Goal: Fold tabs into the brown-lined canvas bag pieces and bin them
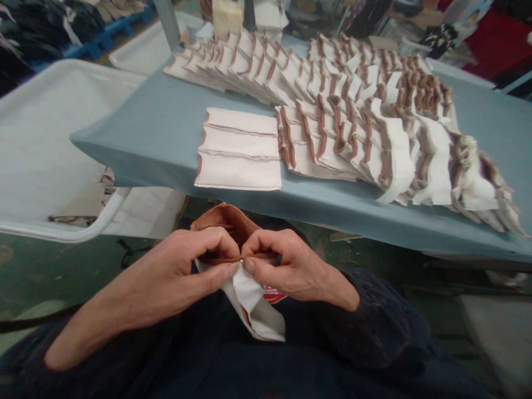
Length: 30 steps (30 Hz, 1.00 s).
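Note:
Both hands pinch one stitched leather piece, brown on one face and whitish on the other, in front of my body. My left hand grips its brown edge between thumb and bent fingers. Right beside it, my right hand pinches the same edge, thumb tips almost touching. A brown flap rises behind the fingers, and the pale side hangs below them. On the table just ahead lies a flat pale panel with two raised seams across it.
A blue-covered table stretches ahead, its near edge just beyond my hands. Overlapping rows of similar sewn pieces cover its middle and right, some with white strips. At left stand a large white bin and, farther back, a blue pallet.

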Motion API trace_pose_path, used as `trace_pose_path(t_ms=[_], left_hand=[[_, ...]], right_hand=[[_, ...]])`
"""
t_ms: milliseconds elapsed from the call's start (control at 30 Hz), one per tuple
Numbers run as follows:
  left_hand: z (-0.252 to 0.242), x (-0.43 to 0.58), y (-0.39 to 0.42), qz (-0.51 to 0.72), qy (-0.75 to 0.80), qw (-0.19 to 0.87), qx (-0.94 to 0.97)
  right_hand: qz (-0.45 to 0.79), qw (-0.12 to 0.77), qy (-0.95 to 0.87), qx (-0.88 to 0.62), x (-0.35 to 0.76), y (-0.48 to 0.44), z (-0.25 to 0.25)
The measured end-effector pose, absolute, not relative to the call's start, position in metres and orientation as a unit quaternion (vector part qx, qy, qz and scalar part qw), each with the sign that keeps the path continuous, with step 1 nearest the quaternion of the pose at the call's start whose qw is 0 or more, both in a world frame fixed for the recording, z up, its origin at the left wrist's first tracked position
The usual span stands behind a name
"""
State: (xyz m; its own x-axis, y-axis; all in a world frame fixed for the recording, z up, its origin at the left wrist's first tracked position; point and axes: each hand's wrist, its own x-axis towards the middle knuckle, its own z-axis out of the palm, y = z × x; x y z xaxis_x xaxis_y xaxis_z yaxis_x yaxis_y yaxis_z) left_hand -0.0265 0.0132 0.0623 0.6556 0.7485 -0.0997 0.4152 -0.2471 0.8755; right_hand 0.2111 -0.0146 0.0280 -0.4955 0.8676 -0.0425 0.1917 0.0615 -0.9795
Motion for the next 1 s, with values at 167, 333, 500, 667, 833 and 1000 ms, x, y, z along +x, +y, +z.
trace_pose_path(t_ms=[167, 333, 500, 667, 833, 1000], left_hand=[[0.064, -0.027, 0.015, 0.175, 0.39, 0.477, 0.768], [0.059, -0.026, 0.014, 0.161, 0.41, 0.466, 0.767], [0.057, -0.026, 0.012, 0.149, 0.393, 0.455, 0.785], [0.059, -0.025, 0.012, 0.153, 0.38, 0.461, 0.787], [0.065, -0.023, 0.012, 0.17, 0.389, 0.485, 0.764], [0.057, -0.024, 0.013, 0.132, 0.4, 0.482, 0.769]], right_hand=[[0.478, 0.334, -0.71, -0.395, 0.207, -0.016, 0.027], [0.396, 0.351, -0.759, -0.38, 0.205, -0.017, 0.029], [0.329, 0.359, -0.788, -0.377, 0.206, -0.019, 0.023], [0.359, 0.357, -0.786, -0.354, 0.209, -0.018, 0.018], [0.369, 0.349, -0.788, -0.347, 0.21, -0.017, 0.023], [0.355, 0.351, -0.794, -0.348, 0.212, -0.018, 0.023]])
